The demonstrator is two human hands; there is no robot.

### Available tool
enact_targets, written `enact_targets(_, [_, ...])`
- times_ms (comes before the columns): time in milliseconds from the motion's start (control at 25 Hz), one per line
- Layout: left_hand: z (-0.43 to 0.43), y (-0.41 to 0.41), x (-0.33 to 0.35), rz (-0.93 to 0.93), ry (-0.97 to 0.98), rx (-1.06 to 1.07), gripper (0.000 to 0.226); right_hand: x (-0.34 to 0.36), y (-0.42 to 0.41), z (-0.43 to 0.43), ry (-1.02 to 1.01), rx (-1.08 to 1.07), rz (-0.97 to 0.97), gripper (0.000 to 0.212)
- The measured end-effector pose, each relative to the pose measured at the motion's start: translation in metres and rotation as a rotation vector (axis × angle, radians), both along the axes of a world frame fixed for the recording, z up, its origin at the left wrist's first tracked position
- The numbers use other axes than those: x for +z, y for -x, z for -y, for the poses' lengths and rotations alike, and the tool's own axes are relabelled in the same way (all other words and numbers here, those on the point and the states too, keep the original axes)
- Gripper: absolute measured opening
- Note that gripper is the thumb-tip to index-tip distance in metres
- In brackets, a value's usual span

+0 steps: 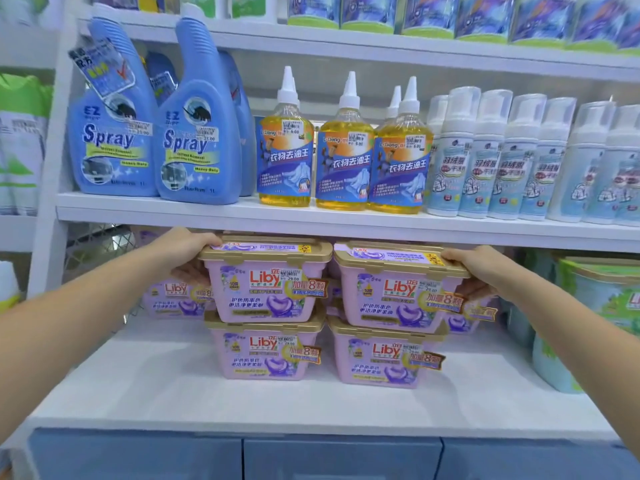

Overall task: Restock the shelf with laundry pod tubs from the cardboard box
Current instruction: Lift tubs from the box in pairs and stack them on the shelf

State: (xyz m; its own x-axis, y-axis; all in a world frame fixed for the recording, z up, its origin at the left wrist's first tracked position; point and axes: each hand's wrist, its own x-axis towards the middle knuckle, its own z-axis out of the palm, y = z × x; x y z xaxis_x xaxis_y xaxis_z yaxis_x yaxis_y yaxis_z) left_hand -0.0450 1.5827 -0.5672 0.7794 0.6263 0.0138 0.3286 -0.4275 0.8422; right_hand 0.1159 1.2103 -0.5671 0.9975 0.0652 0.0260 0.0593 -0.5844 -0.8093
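A white shelf (242, 393) holds four lilac laundry pod tubs with gold lids, stacked two high in two side-by-side columns, more tubs behind them. Both bare arms reach forward and slightly up, nearly straight. The left hand (188, 252) grips the outer end of the upper left tub (265, 284), fingers curled over the lid rim, thumb underneath. The right hand (479, 270) clamps the outer end of the upper right tub (394, 294) the same way. Above sit blue spray bottles (194, 133), yellow bottles (343, 157) and white foam bottles (502, 161).
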Motion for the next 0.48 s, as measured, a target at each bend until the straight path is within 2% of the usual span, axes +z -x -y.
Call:
enact_targets(240, [-0.002,-0.013,0.003,-0.039,0.021,-0.018,0.03,-0.003,-0.01,0.0,0.004,-0.022,-0.033,0.039])
enact_targets(480, [-0.009,-0.015,-0.004,-0.065,0.053,-0.017,0.037,0.003,-0.008,0.001,0.093,0.071,-0.094,0.039])
